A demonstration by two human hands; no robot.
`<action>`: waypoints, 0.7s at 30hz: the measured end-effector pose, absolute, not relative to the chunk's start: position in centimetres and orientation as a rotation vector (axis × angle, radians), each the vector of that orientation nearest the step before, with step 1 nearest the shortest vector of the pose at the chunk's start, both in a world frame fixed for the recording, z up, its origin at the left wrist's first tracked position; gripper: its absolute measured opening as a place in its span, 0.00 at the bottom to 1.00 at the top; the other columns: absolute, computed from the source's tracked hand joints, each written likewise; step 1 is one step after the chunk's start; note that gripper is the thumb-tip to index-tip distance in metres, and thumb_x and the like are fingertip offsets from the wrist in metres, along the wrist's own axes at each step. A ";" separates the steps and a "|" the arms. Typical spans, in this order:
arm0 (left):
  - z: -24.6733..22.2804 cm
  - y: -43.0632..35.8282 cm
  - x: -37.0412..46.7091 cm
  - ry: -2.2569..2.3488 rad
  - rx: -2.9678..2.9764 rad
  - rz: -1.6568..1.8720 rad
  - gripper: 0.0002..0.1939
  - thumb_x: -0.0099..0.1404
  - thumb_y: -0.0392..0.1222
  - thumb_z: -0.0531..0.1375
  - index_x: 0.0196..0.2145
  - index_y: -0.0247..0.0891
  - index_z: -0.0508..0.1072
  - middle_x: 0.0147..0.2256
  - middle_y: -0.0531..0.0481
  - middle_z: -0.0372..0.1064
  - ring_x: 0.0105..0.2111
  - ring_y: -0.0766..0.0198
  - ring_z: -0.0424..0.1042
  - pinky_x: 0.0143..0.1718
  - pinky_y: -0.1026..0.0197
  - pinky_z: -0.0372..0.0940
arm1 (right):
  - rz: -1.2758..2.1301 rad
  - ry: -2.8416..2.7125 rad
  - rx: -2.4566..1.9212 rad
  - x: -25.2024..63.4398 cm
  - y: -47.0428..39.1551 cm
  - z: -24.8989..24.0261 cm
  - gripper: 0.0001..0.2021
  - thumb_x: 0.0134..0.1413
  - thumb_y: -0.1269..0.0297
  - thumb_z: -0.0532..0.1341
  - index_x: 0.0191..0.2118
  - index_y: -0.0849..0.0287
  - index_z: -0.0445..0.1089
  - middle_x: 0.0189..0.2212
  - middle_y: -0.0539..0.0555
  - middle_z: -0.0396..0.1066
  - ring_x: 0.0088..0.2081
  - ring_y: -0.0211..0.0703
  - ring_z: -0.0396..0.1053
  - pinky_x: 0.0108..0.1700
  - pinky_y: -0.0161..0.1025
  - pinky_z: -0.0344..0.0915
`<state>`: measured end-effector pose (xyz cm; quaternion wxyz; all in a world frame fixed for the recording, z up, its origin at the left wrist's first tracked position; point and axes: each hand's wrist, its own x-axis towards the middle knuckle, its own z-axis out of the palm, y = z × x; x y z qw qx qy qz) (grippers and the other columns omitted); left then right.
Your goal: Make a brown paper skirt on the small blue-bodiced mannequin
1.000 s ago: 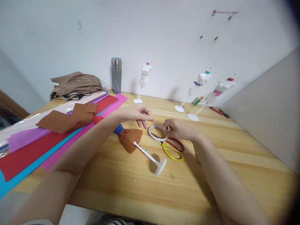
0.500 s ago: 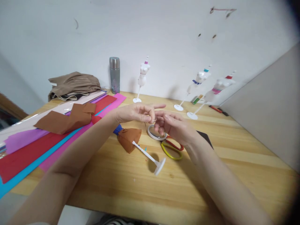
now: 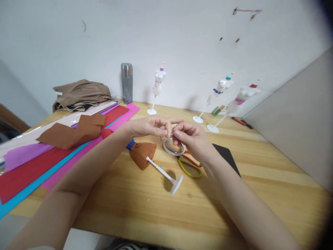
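A thin, whitish sliver (image 3: pixel 171 134) is pinched by the left hand (image 3: pixel 153 126) and right hand (image 3: pixel 191 138) — each grip closed, the ends covered.

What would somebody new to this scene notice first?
Probably the left hand and right hand close together at the centre, fingertips pinching a small whitish piece. Next, perhaps, the brightly coloured sheets spread along the left, with a brown sheet lying over them. Three white dress forms stand at the back, while a brown skirt-like shape on a white stand lies tipped over nearer the viewer.
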<state>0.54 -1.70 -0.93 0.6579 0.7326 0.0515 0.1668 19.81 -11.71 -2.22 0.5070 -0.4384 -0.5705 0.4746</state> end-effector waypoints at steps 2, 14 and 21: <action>-0.9 -1.6 0.3 0.116 1.669 0.412 0.18 0.56 0.56 0.75 0.28 0.38 0.80 0.63 0.38 0.72 0.71 0.47 0.61 0.68 0.48 0.59 | 1.081 -1.375 -1.083 19.9 -11.7 -2.2 0.22 0.43 0.44 0.76 0.26 0.56 0.70 0.21 0.48 0.71 0.20 0.34 0.64 0.24 0.35 0.62; 0.7 -1.3 -0.9 0.673 1.785 0.670 0.08 0.52 0.44 0.73 0.26 0.37 0.83 0.43 0.41 0.83 0.65 0.44 0.69 0.70 0.43 0.54 | 0.975 -1.183 -1.216 18.9 -11.8 -2.0 0.16 0.41 0.51 0.73 0.24 0.56 0.71 0.23 0.50 0.72 0.21 0.32 0.60 0.23 0.34 0.57; 1.6 -2.4 -0.6 0.885 1.814 0.660 0.07 0.55 0.42 0.70 0.30 0.36 0.84 0.43 0.44 0.83 0.53 0.51 0.77 0.62 0.48 0.65 | 0.862 -1.131 -1.150 18.0 -11.9 -2.7 0.12 0.44 0.55 0.73 0.23 0.54 0.73 0.18 0.49 0.69 0.20 0.35 0.60 0.24 0.37 0.58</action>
